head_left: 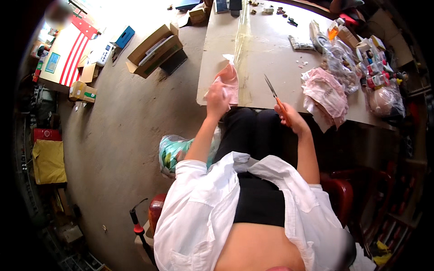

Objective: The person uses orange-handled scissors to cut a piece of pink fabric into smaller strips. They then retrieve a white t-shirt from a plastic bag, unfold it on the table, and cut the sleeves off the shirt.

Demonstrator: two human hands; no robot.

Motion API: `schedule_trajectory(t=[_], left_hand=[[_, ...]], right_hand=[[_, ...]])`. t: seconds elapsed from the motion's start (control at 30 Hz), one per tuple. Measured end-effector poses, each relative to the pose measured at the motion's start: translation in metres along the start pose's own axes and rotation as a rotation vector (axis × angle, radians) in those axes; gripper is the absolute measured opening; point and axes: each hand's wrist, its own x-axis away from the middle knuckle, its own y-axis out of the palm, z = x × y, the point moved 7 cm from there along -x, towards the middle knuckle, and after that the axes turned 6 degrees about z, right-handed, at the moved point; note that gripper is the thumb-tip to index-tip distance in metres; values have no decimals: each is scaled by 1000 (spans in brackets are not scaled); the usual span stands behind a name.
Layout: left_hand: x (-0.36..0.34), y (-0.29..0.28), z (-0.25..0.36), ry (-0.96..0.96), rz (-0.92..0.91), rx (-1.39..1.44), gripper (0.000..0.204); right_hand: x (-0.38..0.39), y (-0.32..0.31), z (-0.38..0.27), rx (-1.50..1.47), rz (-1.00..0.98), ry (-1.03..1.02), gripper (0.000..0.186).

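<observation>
Item: cloth (pixel 232 82), pink with a pale far tip. Lies on the table (pixel 271 49) at the near edge, left of centre. Long axis runs roughly away from the body.

Item: left hand (pixel 218 97). On the cloth, at its near left part, fingers curled in and gripping it. From my distant seat the fingertips blur into the fabric, so I cannot say exactly which fingers bear the hold.

Item: scissors (pixel 274 94), orange handles, dark slim blades. Held near the table's front edge, tips pointing away from the body and leaning left. The blades look close together; I cannot tell whether they meet fully.

Item: right hand (pixel 293 119). Fingers wrapped about the scissors' handles.

Relation of note: I read the cloth as lying to the left of the scissors and of the right fingers, well apart, with the tape strip (pixel 244 49) running between them. The two long axes are not quite in line: cloth nearly straight away from the body, blades slanted toward the cloth's side. The left hand is the nearer, being in contact; the right touches no fabric that I can see.

Item: pile (pixel 324 92), pink fabric, right of the right hand, draped over the near edge.

Item: clear bags (pixel 341 65), behind the pile.

Item: floor bag (pixel 172 151), green printed, below the left forearm.

Item: carton (pixel 156 52), open, on the floor side, left of the table.
</observation>
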Motion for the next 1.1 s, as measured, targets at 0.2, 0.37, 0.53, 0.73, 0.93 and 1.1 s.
schedule_trajectory(t=[0.2, 0.37, 0.53, 0.73, 0.93, 1.1], left_hand=[[26, -2, 20, 115, -85, 79, 35], [21, 2, 13, 96, -131, 117, 30], [16, -6, 15, 62, -136, 167, 17], [10, 3, 12, 60, -165, -30, 9], [10, -5, 16, 264, -129, 28, 7], [4, -5, 12, 98, -94, 17, 5]], right_hand=[[45, 113, 31, -779, -572, 252, 64], [52, 147, 40, -767, -559, 338, 66], [46, 156, 38, -830, -530, 381, 76], [42, 159, 43, -897, -571, 439, 74], [45, 158, 44, -872, -563, 422, 75], [43, 160, 41, -875, -569, 397, 76]])
